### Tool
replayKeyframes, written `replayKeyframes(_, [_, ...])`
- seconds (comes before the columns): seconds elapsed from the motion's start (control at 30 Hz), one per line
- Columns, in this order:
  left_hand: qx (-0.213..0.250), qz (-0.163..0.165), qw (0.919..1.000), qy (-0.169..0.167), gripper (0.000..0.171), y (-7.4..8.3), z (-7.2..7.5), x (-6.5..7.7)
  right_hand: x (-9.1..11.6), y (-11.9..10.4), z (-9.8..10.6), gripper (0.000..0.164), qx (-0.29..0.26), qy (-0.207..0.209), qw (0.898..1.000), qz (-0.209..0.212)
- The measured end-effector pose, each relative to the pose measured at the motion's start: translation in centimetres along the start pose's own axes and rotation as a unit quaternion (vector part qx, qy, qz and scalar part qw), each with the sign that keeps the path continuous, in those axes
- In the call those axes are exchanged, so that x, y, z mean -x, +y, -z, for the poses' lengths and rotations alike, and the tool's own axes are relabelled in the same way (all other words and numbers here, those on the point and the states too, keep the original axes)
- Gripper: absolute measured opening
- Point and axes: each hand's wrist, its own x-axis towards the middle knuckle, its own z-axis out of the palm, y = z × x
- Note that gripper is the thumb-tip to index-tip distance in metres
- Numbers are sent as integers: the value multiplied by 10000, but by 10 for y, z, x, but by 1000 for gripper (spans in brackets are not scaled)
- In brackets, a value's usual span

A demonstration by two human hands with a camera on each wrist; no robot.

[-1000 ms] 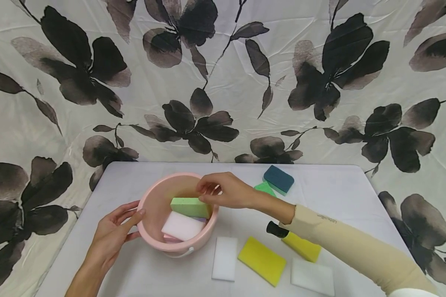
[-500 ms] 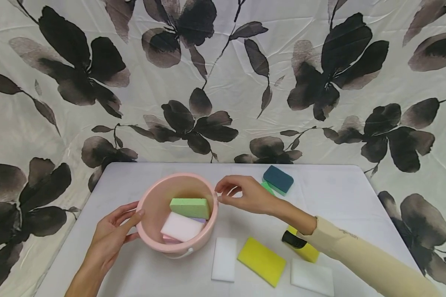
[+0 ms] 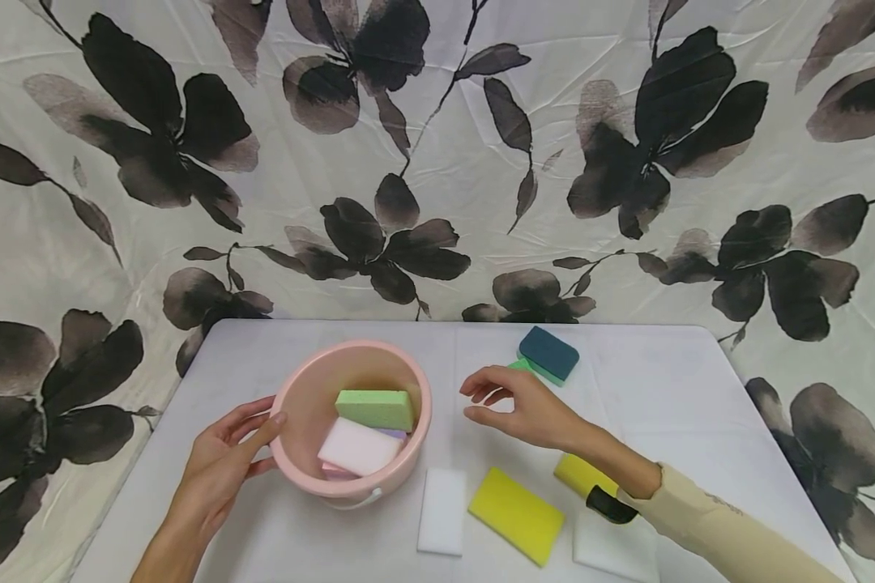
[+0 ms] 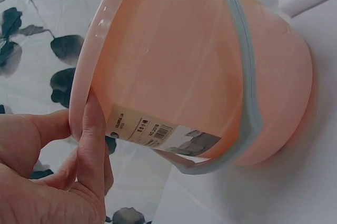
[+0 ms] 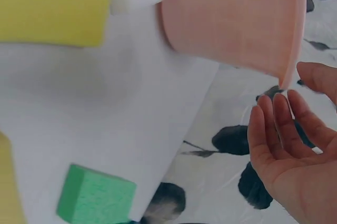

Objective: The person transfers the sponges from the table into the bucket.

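Note:
My left hand [image 3: 215, 465] pinches the left rim of the pink bucket [image 3: 302, 421], thumb on one side of the rim and fingers on the other. In the left wrist view a grey handle [image 4: 247, 71] hangs down the bucket's side, beside a printed label [image 4: 139, 128]. Inside the bucket lie a light green sponge [image 3: 374, 410], a white sponge [image 3: 360, 447], and partly covered pink [image 3: 337, 471] and purple [image 3: 394, 433] pieces. My right hand [image 3: 528, 411] hovers to the right of the bucket, fingers loosely bent and holding nothing.
Right of the bucket lie a white block [image 3: 441, 512], a yellow sponge [image 3: 518, 516], another yellow sponge [image 3: 578, 476] partly behind the right forearm, and a white block [image 3: 608, 549]. Farther back, a dark-topped sponge [image 3: 549, 352] lies by a green sponge [image 5: 97, 197]. Floral cloth [image 3: 408, 162] hangs behind.
My right hand has drawn out from over the bucket, past its right rim, and moved right and nearer over the table. The left hand and the bucket have stayed in place.

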Motion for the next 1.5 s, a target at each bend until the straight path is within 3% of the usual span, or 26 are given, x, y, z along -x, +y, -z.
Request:
replayKeyframes(0.47, [54, -43, 10000, 40, 75, 0, -1, 2, 48, 37, -15, 28, -470, 154, 9983, -293])
replayKeyframes(0.87, [105, -99, 9999, 8, 76, 0, -1, 2, 78, 56, -27, 40, -795, -369, 9936, -709])
replayKeyframes(1.3, [153, -6, 9999, 9, 78, -1, -1, 2, 89, 70, -37, 53, -628, -1012, 9904, -700])
replayKeyframes(1.5, [112, -2, 9999, 29, 77, -1, 0, 2, 88, 71, -39, 50, -642, -1201, 9881, -712])
